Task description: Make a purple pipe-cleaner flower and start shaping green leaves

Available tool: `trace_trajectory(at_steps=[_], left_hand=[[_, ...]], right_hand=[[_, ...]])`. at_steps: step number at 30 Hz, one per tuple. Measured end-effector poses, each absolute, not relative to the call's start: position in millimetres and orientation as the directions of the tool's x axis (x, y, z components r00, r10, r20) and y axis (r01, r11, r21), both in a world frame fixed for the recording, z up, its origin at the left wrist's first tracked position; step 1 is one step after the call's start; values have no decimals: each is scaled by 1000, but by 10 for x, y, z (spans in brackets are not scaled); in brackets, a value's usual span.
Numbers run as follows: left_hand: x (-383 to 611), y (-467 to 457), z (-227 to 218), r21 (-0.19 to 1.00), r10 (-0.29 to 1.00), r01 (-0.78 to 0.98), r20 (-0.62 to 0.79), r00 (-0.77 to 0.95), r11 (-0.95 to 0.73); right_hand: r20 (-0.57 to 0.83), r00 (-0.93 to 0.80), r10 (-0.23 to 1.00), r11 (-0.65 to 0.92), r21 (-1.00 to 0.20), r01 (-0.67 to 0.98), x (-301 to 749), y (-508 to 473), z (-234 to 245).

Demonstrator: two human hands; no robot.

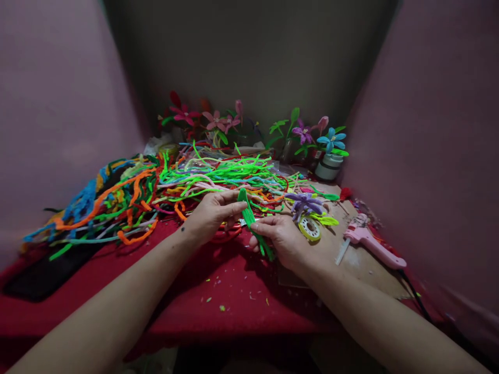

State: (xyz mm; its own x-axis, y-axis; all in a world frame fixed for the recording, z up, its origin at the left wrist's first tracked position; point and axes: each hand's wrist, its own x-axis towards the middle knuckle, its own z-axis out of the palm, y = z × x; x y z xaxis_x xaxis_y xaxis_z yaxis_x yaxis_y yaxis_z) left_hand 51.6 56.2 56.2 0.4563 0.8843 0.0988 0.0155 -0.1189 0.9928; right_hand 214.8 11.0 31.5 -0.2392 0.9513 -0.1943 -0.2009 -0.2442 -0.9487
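A bundle of bright green pipe cleaners (249, 214), folded into a narrow leaf-like strip, is held between my two hands over the table's middle. My left hand (218, 213) pinches its upper part between thumb and fingers. Lower down, my right hand (278, 234) grips the same strip, and loose green ends stick out beneath its fingers. Under my left hand lie red-handled scissors (228, 232), partly hidden. Just beyond my right hand are a purple pipe-cleaner flower (305, 204) and a yellow tape spool (309, 228).
Many coloured pipe cleaners (218, 174) spread across the red cloth (183, 301). A pink glue gun (374, 246) rests on cardboard (353, 270) at right. Finished flowers stand at the back, one in a white jar (328, 167). A dark flat object (42, 278) lies at left.
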Motion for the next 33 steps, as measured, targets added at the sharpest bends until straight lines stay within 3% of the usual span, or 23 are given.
trace_trajectory(at_steps=[6,14,19,24,28,33], left_hand=[[496,577,532,993,870,48,74,488,-111],[569,521,524,988,864,112,39,501,-109],[557,500,532,985,875,130,41,482,-118],[571,480,544,995,894,27,71,443,-93],[634,407,597,992,912,92,41,409,-86],[659,358,621,978,926,166,54,373,-123]], right_hand=[[-231,-278,932,-295,-931,-214,2144,100,332],[-176,-341,924,-298,-887,-351,2117,117,303],[-186,-333,924,-298,-897,-325,2121,120,305],[-125,-322,938,-220,-936,-276,2119,114,276],[-56,-311,949,-146,-950,-276,2108,117,243],[-141,-268,953,-203,-954,-220,2115,110,259]])
